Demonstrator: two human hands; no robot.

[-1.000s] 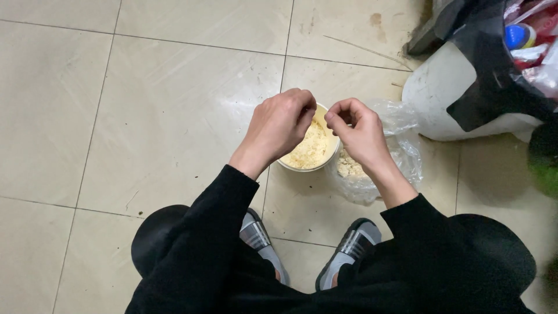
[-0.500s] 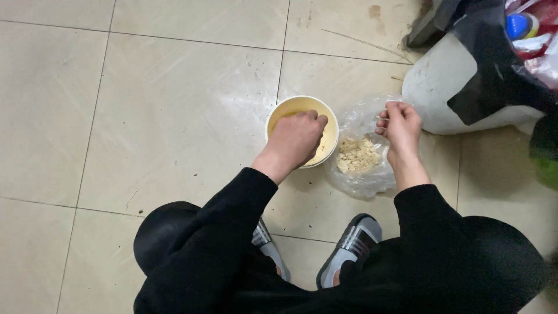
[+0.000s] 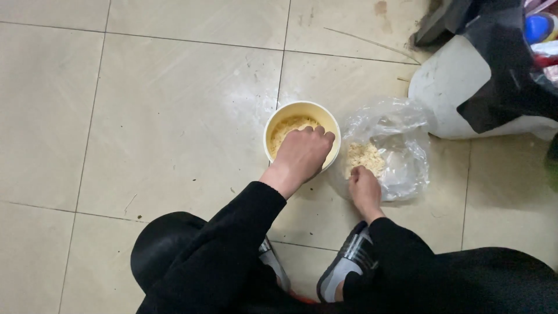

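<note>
We note the left hand [image 3: 302, 156] reaching into a cream bowl [image 3: 278, 118] on the tiled floor [image 3: 174, 116], fingers curled over pale crumbled food; whether it grips any we cannot tell. Just beside it lies a clear plastic bag [image 3: 401, 157] holding similar pale crumbs. The right hand [image 3: 364, 191] rests at the bag's near edge, fingers bent down; its grip is likewise not visible.

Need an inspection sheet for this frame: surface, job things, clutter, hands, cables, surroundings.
Surface: beige tiled floor, scuffed and stained.
Job's things: round yellow bowl of pale crumbly food; clear plastic bag holding more of it, beside the bowl.
Clutter: thin stick on tiles.
Hands: left hand over the bowl, fingers curled; right hand at the bag's contents.
Cables: nothing seen.
Surroundings: white sack, black bag, grey shoes.
</note>
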